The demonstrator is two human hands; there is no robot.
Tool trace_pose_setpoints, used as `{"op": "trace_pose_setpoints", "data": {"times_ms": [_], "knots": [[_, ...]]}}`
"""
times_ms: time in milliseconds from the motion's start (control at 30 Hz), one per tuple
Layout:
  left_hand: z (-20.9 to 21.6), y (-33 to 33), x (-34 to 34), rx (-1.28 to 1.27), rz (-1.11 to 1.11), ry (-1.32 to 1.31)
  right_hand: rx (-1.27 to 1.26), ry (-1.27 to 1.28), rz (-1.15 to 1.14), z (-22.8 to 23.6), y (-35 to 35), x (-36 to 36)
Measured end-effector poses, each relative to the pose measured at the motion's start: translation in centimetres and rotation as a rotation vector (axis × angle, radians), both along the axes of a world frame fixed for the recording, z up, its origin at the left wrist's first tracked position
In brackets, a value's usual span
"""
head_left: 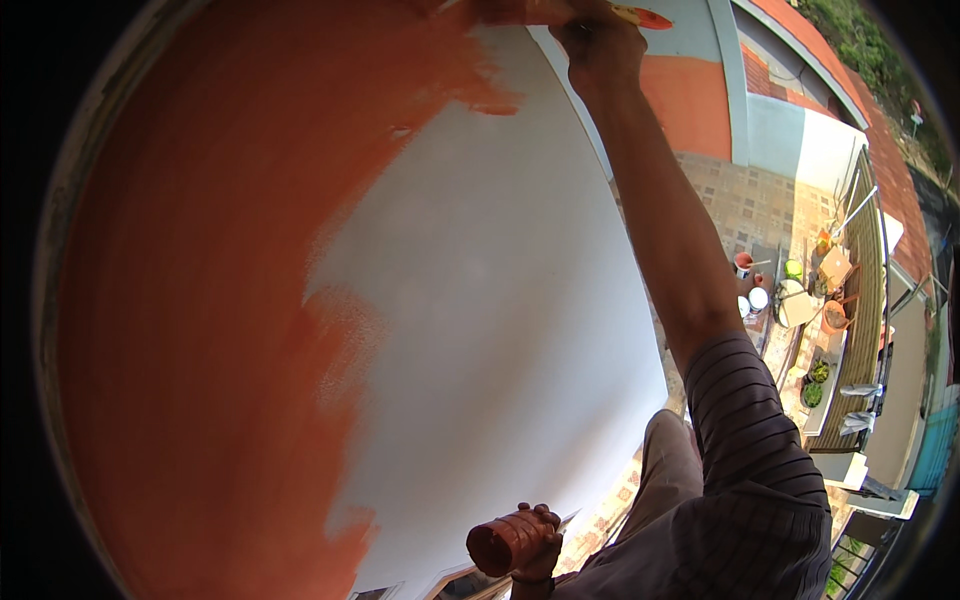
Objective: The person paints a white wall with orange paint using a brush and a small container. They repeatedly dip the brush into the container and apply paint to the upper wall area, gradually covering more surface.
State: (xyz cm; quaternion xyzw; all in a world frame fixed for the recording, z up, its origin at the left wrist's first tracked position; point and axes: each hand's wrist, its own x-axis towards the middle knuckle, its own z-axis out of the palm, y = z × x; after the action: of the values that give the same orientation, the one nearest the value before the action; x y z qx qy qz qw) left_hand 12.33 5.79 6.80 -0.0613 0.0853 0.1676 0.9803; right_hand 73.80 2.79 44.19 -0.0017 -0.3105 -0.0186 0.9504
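My right hand (605, 48) is raised at the top of the view, fingers closed round a paintbrush (648, 17) with a yellow and red handle. The brush head points left against the wall, partly cut off by the upper edge. Orange-red paint (210, 300) covers the left side of the wall, ending in a ragged edge. To its right the wall (480, 280) is white. Low down, my left hand (546, 535) grips a paint-smeared reddish cup (492, 547), tilted with its mouth to the left.
Beyond my right arm lies a tiled floor (725, 185) far below. Paint containers (757, 299) and potted plants (815, 383) stand there, near a corrugated roof edge (862, 330). Another wall (690, 105) is part orange, part pale.
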Motion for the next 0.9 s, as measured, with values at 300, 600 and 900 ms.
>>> {"op": "trace_pose_setpoints", "data": {"times_ms": [300,600,900], "knots": [[-0.5,0.2,-0.1,-0.027,-0.001,-0.016,-0.179,0.120,-0.096,-0.2,-0.9,-1.2],[-1.2,0.3,-0.2,-0.024,0.017,-0.018,-0.186,0.205,-0.196,-0.4,-0.4,-1.6],[-0.3,0.2,0.0,-0.064,-0.004,-0.028,-0.136,0.152,-0.463,-1.0,0.6,-1.8]]}}
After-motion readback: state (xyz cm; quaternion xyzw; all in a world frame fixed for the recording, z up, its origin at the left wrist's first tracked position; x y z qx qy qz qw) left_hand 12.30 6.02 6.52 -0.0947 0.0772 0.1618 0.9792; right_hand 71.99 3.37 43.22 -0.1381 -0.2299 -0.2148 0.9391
